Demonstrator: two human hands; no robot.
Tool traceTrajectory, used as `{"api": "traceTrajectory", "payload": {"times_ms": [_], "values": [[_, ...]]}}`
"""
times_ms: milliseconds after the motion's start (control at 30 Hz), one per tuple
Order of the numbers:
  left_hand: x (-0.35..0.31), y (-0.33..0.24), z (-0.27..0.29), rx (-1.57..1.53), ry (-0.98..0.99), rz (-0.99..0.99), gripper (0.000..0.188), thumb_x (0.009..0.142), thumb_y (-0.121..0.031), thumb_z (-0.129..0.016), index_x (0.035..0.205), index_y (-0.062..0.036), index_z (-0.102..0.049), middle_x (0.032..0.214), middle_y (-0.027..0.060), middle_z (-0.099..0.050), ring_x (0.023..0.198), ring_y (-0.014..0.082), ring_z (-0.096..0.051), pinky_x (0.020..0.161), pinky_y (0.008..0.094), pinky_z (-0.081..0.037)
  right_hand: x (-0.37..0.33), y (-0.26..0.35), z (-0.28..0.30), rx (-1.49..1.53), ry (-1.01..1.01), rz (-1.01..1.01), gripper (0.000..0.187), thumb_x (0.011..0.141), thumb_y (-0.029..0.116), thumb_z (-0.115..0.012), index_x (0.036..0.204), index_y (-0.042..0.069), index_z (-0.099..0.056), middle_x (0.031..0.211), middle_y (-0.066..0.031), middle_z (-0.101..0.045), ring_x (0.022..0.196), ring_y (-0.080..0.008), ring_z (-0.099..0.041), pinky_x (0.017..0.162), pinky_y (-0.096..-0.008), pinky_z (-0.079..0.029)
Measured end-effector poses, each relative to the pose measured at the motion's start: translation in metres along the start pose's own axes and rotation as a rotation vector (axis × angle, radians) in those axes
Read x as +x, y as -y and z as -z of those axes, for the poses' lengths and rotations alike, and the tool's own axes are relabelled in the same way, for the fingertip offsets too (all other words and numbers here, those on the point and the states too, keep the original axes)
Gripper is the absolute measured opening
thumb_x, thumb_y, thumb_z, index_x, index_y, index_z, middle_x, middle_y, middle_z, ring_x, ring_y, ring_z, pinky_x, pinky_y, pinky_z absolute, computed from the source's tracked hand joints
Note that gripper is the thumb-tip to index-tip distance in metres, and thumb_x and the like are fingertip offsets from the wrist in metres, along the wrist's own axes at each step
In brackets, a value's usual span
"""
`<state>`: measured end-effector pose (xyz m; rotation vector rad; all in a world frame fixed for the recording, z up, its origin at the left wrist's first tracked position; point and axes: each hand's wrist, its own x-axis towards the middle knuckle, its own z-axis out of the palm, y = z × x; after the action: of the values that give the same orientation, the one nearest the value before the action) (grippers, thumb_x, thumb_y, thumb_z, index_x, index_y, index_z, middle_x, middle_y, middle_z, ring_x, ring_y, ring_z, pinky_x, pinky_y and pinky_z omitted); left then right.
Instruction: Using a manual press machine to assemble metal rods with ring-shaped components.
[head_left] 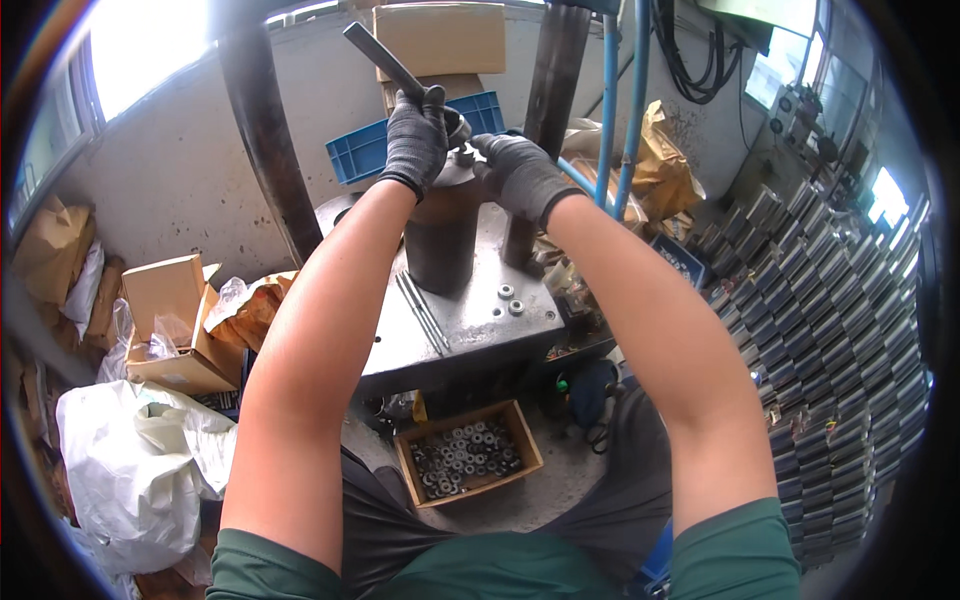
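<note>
My left hand, in a dark grey knit glove, is closed round a dark metal bar that slants up to the left. A metal ring shows just right of that hand; whether it joins the bar I cannot tell. My right hand, gloved alike, has its fingers bent together beside a small metal part on top of a thick dark steel cylinder. What its fingertips hold is hidden. The cylinder stands upright on a metal machine table.
Two small metal rings and several thin rods lie on the table. Dark posts rise on both sides. Below is a cardboard box of ring-shaped parts. Behind stands a blue crate; stacked metal bars fill the right.
</note>
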<state>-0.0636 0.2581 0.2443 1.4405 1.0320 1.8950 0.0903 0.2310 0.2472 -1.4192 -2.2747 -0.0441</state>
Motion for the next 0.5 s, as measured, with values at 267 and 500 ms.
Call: {"api": "traceTrajectory", "payload": {"times_ms": [267, 500], "values": [[0.018, -0.020, -0.013, 0.348, 0.144, 0.075, 0.034, 0.109, -0.037, -0.056, 0.115, -0.0037, -0.054, 0.069, 0.0075, -0.065, 0.063, 0.0180, -0.067, 0.059, 0.0353, -0.056, -0.156, -0.034, 0.089, -0.602, 0.442, 0.341, 0.020, 0.087, 0.016, -0.067, 0.106, 0.011, -0.072, 0.106, -0.0099, -0.071, 0.105, -0.0280, -0.069, 0.091, -0.0424, -0.057], [0.036, -0.002, -0.017, 0.553, 0.100, -0.010, 0.037, 0.109, -0.039, -0.056, 0.120, -0.0039, -0.056, 0.072, 0.0063, -0.066, 0.064, 0.0162, -0.067, 0.059, 0.0356, -0.056, -0.298, -0.117, 0.161, -0.472, 0.578, 0.117, 0.026, 0.090, 0.028, -0.066, 0.101, 0.007, -0.074, 0.097, -0.0144, -0.069, 0.095, -0.0345, -0.070, 0.084, -0.0468, -0.057]]}}
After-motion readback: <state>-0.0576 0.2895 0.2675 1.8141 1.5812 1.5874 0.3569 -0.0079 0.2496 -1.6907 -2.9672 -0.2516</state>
